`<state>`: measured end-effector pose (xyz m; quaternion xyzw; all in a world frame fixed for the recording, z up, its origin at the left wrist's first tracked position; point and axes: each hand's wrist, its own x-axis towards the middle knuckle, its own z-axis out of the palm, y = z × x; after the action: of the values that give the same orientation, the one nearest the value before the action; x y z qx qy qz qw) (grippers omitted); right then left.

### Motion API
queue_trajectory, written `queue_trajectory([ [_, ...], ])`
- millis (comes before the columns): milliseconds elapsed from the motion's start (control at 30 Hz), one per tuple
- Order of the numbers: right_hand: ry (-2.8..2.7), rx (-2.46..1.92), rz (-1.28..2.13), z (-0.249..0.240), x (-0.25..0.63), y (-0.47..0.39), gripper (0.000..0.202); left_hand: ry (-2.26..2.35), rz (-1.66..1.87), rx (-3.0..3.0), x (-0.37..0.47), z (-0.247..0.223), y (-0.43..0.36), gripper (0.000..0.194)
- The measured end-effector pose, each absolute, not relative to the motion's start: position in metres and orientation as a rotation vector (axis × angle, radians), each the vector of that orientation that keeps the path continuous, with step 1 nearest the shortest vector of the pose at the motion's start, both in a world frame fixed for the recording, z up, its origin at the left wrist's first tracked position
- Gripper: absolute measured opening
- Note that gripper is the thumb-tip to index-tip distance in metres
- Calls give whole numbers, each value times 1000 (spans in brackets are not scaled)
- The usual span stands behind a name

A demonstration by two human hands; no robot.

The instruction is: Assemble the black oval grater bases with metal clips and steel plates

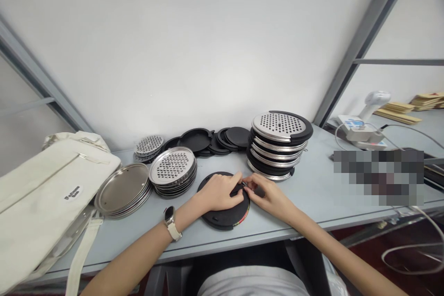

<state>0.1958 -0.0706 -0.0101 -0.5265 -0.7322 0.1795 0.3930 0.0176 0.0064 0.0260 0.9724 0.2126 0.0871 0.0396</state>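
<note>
Left hand (222,192) & right hand (268,194) pinch small part at black disc (225,215) edge; finished stack (277,145) far right, loose discs (208,141) & metal plates (171,171) left remain

a grey table (312,185) against a white wall. at its left end lies a cream canvas bag (38,194). right of the bag, a stack of plain steel trays (123,189), then a stack of perforated steel discs (172,169). behind these lie loose black lids (208,139). further right stands a tall stack of assembled discs (277,143), and beyond it a white handheld scanner (369,111).
</note>
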Motion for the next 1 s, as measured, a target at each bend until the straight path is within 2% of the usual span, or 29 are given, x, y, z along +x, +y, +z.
queue_trajectory([
  [1000, -1809, -1355, 531, -12, 197, -69, 10, 665, 249, 2973, 18, 29, 5, 19],
])
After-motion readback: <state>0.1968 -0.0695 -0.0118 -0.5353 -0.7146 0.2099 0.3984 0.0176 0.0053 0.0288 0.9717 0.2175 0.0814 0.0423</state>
